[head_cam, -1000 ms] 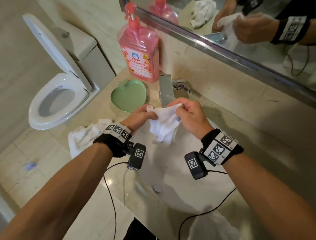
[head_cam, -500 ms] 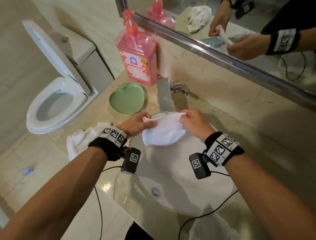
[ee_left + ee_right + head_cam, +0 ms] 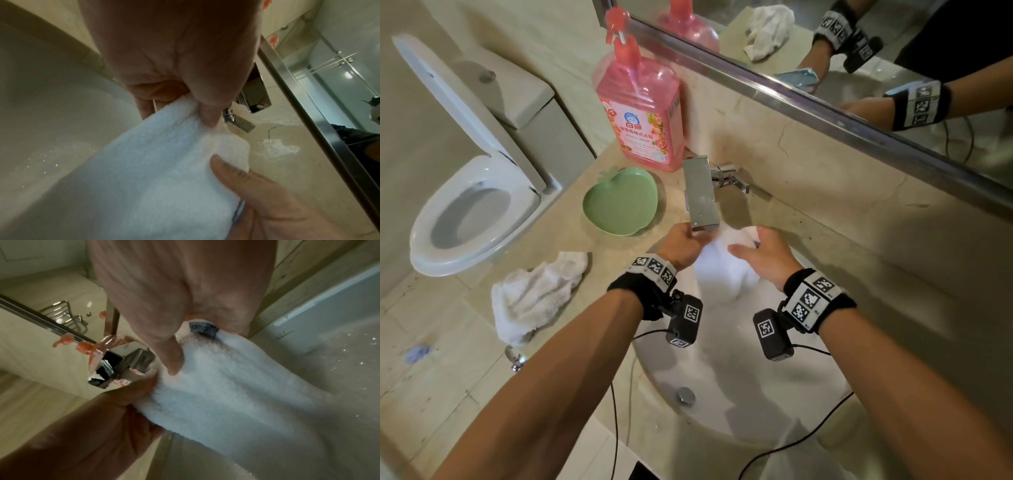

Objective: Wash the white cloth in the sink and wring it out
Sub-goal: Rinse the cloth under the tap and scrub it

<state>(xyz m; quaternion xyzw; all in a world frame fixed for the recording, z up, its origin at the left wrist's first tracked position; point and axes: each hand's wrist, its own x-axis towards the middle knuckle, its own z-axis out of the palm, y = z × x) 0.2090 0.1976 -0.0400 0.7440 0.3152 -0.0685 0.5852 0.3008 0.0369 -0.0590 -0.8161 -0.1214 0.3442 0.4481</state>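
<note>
The white cloth (image 3: 726, 270) hangs spread between both hands, over the back of the white sink (image 3: 739, 387) and just under the steel tap spout (image 3: 700, 192). My left hand (image 3: 683, 245) pinches the cloth's left top corner; in the left wrist view the thumb and fingers (image 3: 207, 113) squeeze the cloth (image 3: 156, 178) edge. My right hand (image 3: 760, 253) grips the right top corner; in the right wrist view its thumb (image 3: 172, 360) presses into the cloth (image 3: 236, 394) beside a grey label (image 3: 202, 330). Water drops dot the basin.
A pink soap pump bottle (image 3: 642, 106) stands behind a green apple-shaped dish (image 3: 619, 204) on the beige counter. Another crumpled white towel (image 3: 534, 294) lies at the counter's left edge. An open toilet (image 3: 465, 212) stands left; a mirror (image 3: 859, 51) runs above.
Both hands have carried the cloth forward and lower, from above the basin to right under the tap spout. The bunched cloth is now spread wide between the hands.
</note>
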